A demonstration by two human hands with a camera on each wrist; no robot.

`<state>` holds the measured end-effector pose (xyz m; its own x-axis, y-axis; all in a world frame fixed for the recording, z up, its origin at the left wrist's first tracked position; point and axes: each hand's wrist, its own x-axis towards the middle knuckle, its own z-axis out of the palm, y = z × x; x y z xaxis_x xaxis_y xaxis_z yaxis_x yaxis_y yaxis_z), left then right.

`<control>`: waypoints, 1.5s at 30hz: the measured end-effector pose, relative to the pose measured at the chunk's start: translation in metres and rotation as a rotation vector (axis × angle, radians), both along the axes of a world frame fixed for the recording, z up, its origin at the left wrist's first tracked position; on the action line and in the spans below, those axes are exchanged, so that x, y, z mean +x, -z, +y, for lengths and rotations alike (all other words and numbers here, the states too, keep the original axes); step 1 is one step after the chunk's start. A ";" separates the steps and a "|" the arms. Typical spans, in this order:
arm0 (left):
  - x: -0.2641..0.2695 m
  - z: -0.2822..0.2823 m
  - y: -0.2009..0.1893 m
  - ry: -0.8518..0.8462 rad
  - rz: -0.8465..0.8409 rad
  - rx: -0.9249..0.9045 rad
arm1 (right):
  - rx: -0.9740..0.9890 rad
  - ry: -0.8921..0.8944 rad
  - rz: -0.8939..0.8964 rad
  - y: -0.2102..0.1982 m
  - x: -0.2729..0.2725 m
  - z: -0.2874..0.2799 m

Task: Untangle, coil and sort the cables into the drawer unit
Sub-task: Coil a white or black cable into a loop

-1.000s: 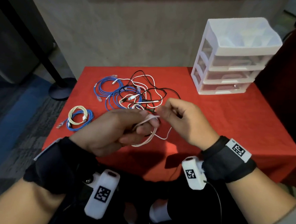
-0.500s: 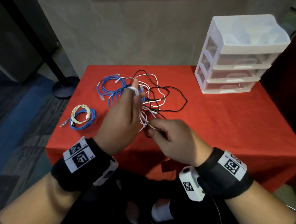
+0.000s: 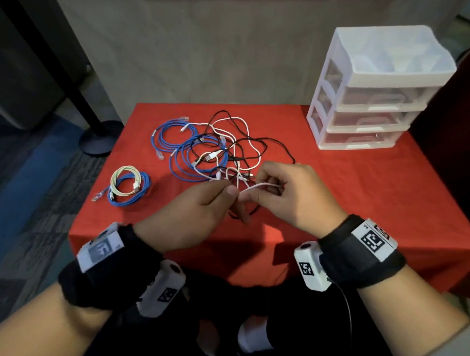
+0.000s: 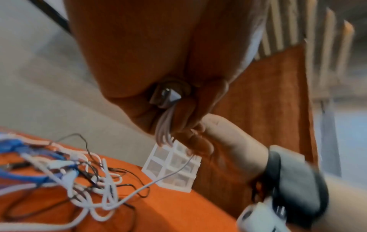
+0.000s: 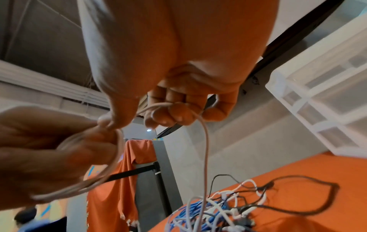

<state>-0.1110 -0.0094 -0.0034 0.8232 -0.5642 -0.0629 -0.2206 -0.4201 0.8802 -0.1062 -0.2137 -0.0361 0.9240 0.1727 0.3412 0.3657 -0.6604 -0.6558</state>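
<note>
Left hand (image 3: 195,216): our fingers are curled round a few loops of the thin white cable (image 3: 258,188), and its plug end sits tucked in our palm.
Right hand (image 3: 293,195): we pinch the same white cable with thumb and fingers, just beside the left hand, and feed it toward the loops.
White cable: it is light, soft and bendy, so it flops and can spring out of its loops. We think it is best to hold the loops all together and let the loose part slide through our right fingers.
Loose part: it hangs down from our right hand into the cable pile (image 3: 224,149) on the counter (image 3: 365,191), so a hard tug may drag the pile.
Pile: blue, white and black cables lie mixed up.
Coiled pair (image 3: 128,188): a cream coil rests on a blue coil, left of the pile.
Drawer unit (image 3: 370,103): it stands at the far right corner, and its drawers look closed.
</note>
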 end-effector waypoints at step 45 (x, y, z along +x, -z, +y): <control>-0.007 -0.001 0.011 0.033 0.325 -0.512 | 0.452 -0.390 0.368 -0.016 -0.015 0.005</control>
<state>-0.1176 -0.0100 -0.0147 0.7887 -0.6144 -0.0219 0.0876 0.0770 0.9932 -0.1211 -0.2084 -0.0200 0.8926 0.4303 0.1347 0.2220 -0.1593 -0.9620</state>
